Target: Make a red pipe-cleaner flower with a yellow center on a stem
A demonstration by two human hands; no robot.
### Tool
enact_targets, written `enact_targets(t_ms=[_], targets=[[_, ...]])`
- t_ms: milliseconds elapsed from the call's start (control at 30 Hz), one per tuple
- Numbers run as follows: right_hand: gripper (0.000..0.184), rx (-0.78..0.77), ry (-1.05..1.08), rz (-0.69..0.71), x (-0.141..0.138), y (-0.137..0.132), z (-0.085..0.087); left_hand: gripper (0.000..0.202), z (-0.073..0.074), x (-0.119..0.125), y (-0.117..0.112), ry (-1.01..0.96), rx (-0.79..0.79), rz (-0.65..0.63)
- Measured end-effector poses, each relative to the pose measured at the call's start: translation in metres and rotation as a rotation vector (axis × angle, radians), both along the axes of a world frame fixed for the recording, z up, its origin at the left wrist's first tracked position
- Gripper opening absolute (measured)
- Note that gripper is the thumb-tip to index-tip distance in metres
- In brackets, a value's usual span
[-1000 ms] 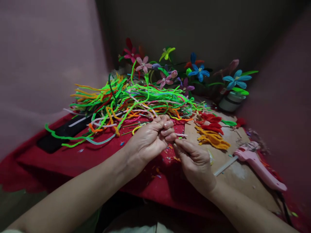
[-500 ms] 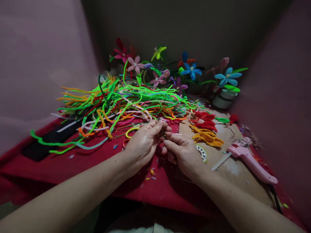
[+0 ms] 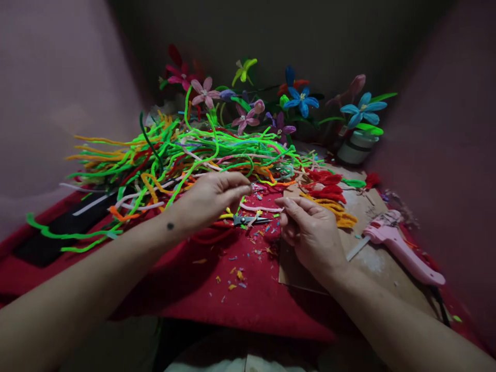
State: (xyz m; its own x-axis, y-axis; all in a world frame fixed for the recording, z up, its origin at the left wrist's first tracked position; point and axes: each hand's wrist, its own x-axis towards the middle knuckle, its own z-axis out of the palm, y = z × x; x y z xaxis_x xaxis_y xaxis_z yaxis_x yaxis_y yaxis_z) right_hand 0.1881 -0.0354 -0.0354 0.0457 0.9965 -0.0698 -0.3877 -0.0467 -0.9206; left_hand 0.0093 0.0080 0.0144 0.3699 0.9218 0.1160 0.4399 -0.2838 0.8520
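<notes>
My right hand (image 3: 310, 230) is closed in a pinch on one end of a short pale pink pipe cleaner (image 3: 259, 208), which runs leftwards just above the red cloth (image 3: 248, 289). My left hand (image 3: 213, 195) hovers at the near edge of a big tangled pile of green, orange and pink pipe cleaners (image 3: 182, 155). Its fingers are stretched out to the right and nothing shows in them. Small scissors (image 3: 248, 220) lie on the cloth between the two hands, among coloured scraps.
A cardboard sheet (image 3: 375, 263) on the right carries red bent pieces (image 3: 327, 186), orange ones (image 3: 343, 219) and a pink glue gun (image 3: 403, 253). Pipe-cleaner flowers (image 3: 302, 101) and a white pot (image 3: 354, 150) stand at the back. A black flat object (image 3: 50, 237) lies left.
The hands have come apart. My left hand moved up and left to the pile and opened; my right hand drew back right with the pink pipe cleaner. The scissors now show on the cloth.
</notes>
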Motion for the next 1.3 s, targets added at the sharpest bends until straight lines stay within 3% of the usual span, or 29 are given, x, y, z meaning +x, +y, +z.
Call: enact_targets(t_ms=[133, 233, 500, 700, 833, 1000, 1133, 1300], targets=[[0.018, 0.002, 0.003, 0.002, 0.0, 0.001, -0.001, 0.023, -0.021, 0.009, -0.006, 0.476, 0.119, -0.074], [0.018, -0.024, -0.006, 0.008, -0.001, 0.001, -0.002, 0.018, -0.031, 0.011, -0.006, 0.7, 0.161, -0.068], [0.022, -0.042, -0.041, 0.05, -0.003, -0.002, -0.004, 0.025, -0.038, 0.006, -0.012, 0.707, 0.196, -0.115], [0.022, -0.044, -0.041, 0.028, -0.002, -0.002, -0.003, 0.018, -0.047, 0.007, -0.018, 0.783, 0.273, -0.112], [0.022, -0.048, -0.027, 0.014, -0.002, -0.001, -0.002, 0.019, -0.035, 0.003, -0.013, 0.519, 0.16, -0.036], [0.02, -0.108, 0.01, 0.116, -0.005, -0.002, -0.006, 0.026, -0.017, 0.005, -0.012, 0.037, -0.22, 0.032], [0.022, -0.087, 0.056, 0.219, -0.009, -0.004, -0.012, 0.021, -0.02, 0.013, -0.019, -0.11, -0.336, -0.028], [0.016, -0.043, 0.139, 0.186, -0.009, -0.002, -0.013, 0.017, -0.022, 0.02, -0.023, -0.184, -0.361, -0.07]])
